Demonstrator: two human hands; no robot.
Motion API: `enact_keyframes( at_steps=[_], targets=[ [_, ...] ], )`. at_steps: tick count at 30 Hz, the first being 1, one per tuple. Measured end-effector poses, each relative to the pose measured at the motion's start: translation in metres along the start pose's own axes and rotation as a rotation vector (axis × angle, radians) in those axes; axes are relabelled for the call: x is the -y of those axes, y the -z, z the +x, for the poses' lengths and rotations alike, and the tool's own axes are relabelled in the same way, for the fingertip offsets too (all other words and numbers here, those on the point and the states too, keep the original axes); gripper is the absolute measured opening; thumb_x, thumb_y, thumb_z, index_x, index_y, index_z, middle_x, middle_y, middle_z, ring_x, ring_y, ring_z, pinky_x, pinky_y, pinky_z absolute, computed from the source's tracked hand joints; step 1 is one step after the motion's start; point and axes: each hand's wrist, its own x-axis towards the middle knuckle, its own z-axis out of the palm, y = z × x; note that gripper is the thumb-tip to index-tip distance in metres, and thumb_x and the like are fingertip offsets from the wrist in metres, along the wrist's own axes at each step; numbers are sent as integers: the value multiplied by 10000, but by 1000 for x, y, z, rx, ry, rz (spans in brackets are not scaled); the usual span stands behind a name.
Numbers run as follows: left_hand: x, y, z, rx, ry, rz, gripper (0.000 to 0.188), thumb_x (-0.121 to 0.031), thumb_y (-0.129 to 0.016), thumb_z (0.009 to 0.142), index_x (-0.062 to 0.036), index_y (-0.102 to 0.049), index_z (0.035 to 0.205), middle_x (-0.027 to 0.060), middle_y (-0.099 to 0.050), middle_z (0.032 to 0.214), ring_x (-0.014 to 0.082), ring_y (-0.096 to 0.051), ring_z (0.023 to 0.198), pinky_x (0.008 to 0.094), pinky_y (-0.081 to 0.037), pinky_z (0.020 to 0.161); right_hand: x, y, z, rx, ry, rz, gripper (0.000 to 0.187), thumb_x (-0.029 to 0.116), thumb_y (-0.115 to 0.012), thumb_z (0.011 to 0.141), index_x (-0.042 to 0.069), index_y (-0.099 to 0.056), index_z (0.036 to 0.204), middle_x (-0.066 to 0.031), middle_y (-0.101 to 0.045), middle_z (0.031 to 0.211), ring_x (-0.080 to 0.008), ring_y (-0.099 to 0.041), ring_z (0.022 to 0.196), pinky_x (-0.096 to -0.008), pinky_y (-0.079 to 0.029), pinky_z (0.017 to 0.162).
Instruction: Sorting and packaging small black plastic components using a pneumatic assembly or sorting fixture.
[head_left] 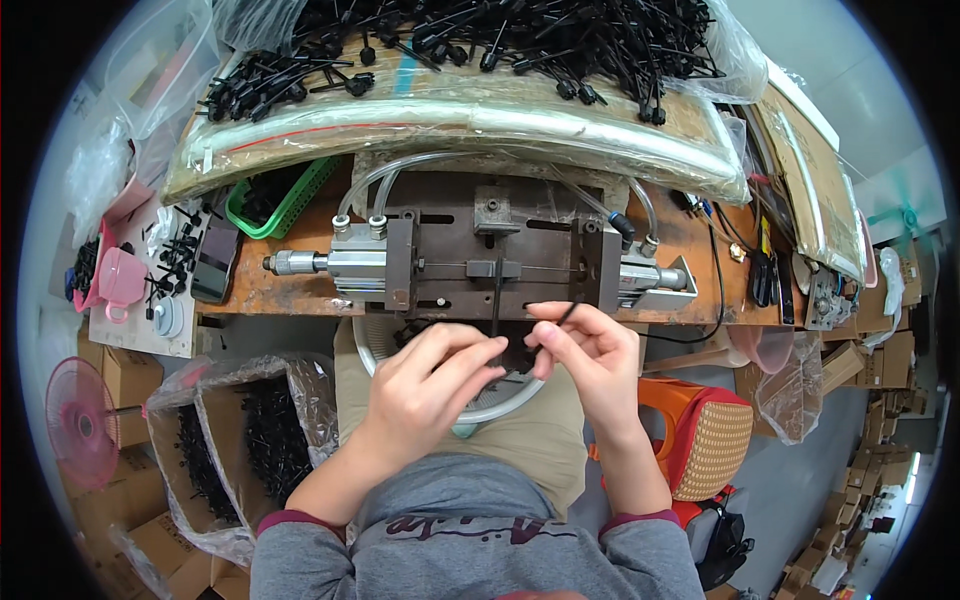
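Observation:
My left hand (425,385) has its thumb and fingers pinched together at the lower end of a slim black rod (497,300). That rod runs up from the fingertips to the small grey clamp block (482,269) in the middle of a dark metal fixture (445,243). Just to the right, my right hand (598,362) is closed with thumb and forefinger together, and a thin black stick (569,313) pokes out between its fingers. A white basin (480,412) with dark parts in it sits on my lap under both hands.
Air cylinders (358,270) with clear hoses flank the fixture. Behind it, a plastic-wrapped board (440,125) carries a heap of black parts (560,40). A green basket (290,200) stands left on the bench. Lower left is a plastic-lined box (235,400); right, an orange-red chair (700,440).

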Motion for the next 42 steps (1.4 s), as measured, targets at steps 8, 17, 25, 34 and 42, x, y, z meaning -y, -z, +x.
enact_keyframes(
  at_steps=[8,17,25,34,42],
  targets=[
    [4,-27,27,133,-108,353,244,-68,-751,707,-34,-697,942,106,-654,1238,241,-681,815,331,-543,729,-5,14,-29,-19,62,152,201,-31,-645,887,-72,-646,1084,-161,-673,1045,-193,-699,855,-313,-593,772],
    [23,-32,26,143,-36,294,199,-37,-721,788,-2,-688,981,70,-655,1249,192,-657,666,282,-511,593,-17,26,-43,68,147,194,175,92,-658,926,-53,-651,1024,-74,-671,895,-92,-635,681,-222,-517,587],
    [41,-29,26,202,-61,285,228,-57,-737,795,2,-694,1011,105,-638,1270,191,-646,637,275,-497,554,-30,33,-71,-83,181,98,192,174,-726,886,3,-640,898,-18,-646,769,-48,-566,562,-190,-446,513],
    [75,-31,29,301,6,265,264,-92,-733,823,-6,-688,1069,107,-619,1303,160,-648,595,254,-500,532,-50,32,-74,-197,335,70,272,241,-692,913,24,-559,815,-14,-640,721,-48,-563,595,-218,-449,512],
    [88,-30,32,321,24,286,276,-106,-733,829,-2,-686,1080,111,-615,1309,160,-673,631,247,-512,532,-41,29,-87,-166,347,194,235,214,-613,963,24,-543,844,-33,-675,748,-80,-661,674,-221,-469,542]
  ],
)
